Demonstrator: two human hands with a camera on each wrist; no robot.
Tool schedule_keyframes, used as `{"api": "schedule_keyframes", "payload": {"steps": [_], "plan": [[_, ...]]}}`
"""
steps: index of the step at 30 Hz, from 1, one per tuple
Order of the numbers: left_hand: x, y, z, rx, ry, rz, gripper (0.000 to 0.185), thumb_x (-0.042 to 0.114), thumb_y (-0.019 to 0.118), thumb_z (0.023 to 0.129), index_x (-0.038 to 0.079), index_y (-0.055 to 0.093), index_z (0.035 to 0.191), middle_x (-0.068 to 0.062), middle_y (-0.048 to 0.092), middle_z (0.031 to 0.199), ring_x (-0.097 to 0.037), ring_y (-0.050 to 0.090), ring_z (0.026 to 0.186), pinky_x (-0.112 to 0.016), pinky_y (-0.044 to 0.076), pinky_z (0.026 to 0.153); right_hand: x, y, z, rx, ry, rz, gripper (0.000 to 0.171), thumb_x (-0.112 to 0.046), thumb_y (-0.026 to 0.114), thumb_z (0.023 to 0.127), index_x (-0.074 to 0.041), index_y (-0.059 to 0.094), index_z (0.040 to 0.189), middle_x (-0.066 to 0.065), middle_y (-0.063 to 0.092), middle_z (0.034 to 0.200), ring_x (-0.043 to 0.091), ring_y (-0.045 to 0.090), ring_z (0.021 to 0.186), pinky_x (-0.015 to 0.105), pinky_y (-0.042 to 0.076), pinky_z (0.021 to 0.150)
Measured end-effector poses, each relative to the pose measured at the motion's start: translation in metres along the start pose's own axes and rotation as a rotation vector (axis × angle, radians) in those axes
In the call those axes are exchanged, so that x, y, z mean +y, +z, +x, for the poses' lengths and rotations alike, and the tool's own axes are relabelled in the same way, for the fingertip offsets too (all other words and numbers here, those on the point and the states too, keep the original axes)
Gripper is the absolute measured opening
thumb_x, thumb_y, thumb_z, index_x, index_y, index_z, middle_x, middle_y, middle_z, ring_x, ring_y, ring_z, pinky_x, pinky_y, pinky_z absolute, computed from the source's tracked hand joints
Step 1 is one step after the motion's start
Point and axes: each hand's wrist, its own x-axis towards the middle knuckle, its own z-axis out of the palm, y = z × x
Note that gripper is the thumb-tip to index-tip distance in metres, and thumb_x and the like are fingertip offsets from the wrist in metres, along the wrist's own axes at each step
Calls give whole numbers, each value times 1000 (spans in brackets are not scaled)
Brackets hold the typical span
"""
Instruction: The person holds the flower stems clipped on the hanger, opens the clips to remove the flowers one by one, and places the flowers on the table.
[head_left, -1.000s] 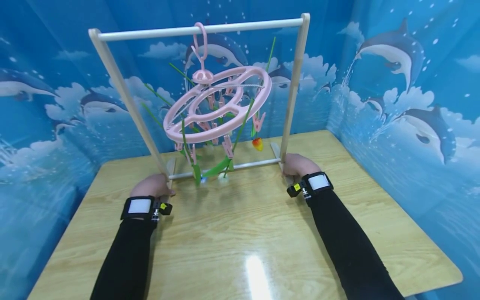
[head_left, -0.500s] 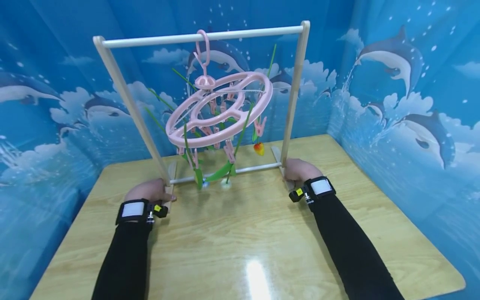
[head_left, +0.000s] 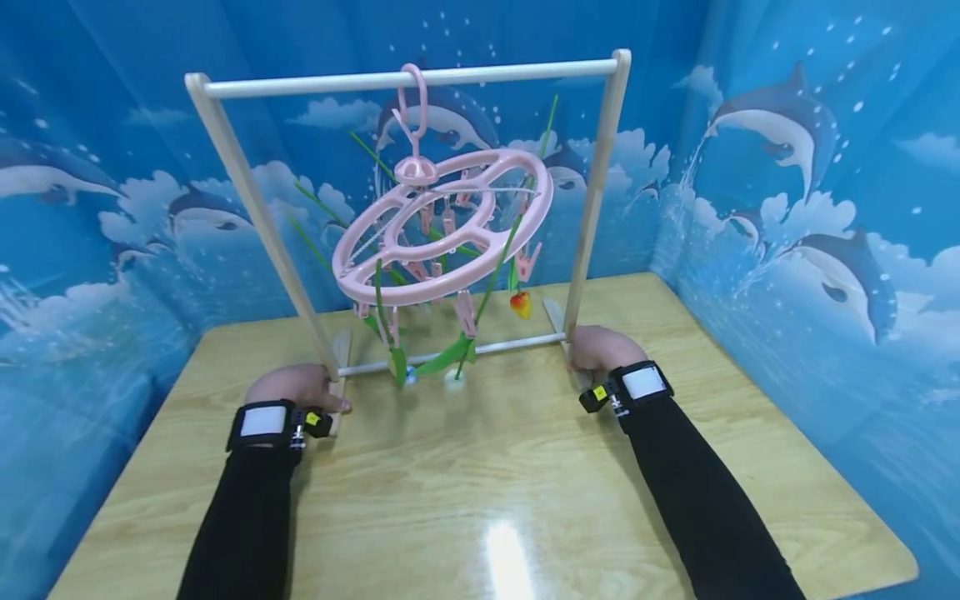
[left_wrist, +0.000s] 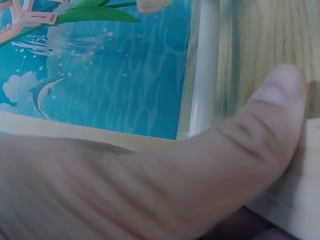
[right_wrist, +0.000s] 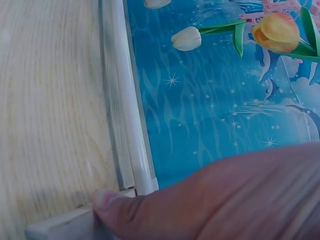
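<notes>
While both hands grasp the feet of the wooden drying rack (head_left: 600, 192), the step in hand looks like shifting or steadying the whole frame on the worktop (head_left: 480, 492). The left hand (head_left: 294, 386) curls round the left foot where the slanted post meets it, its thumb (left_wrist: 270, 115) pressed along the wood beside the white lower rail (left_wrist: 202, 75). Between the posts, the pink clip hanger (head_left: 442, 225) hangs tilted from the top rail (head_left: 405, 77) by its hook, with green stems clipped in it and an orange tulip (head_left: 521, 304) dangling. The right hand (head_left: 597, 347) holds the right foot, a fingertip (right_wrist: 107, 200) pinching the block's edge. Any next move, I judge, calls for both hands to travel evenly, or the hanger will swing. The rack stands near the back edge, close to the blue dolphin walls (head_left: 810, 167); open room lies mainly toward the person.
</notes>
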Motion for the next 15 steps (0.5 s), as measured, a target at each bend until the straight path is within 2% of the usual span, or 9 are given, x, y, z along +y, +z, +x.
{"api": "schedule_keyframes", "payload": {"steps": [6, 15], "plan": [[4, 0, -5, -1, -18, 3, 55, 58, 88, 87, 8, 73, 101, -5, 73, 92, -23, 68, 86, -42, 58, 75, 1, 3, -5, 25, -26, -68, 27, -3, 66, 102, 4, 66, 127, 17, 72, 101, 25, 70, 81, 32, 60, 63], [1, 3, -3, 6, -34, -16, 58, 61, 91, 82, 8, 73, 99, -5, 72, 89, -23, 68, 84, -40, 56, 73, -3, 4, -17, 58, 22, -14, 31, -3, 69, 101, 5, 66, 131, 18, 74, 102, 28, 74, 81, 34, 63, 62]]}}
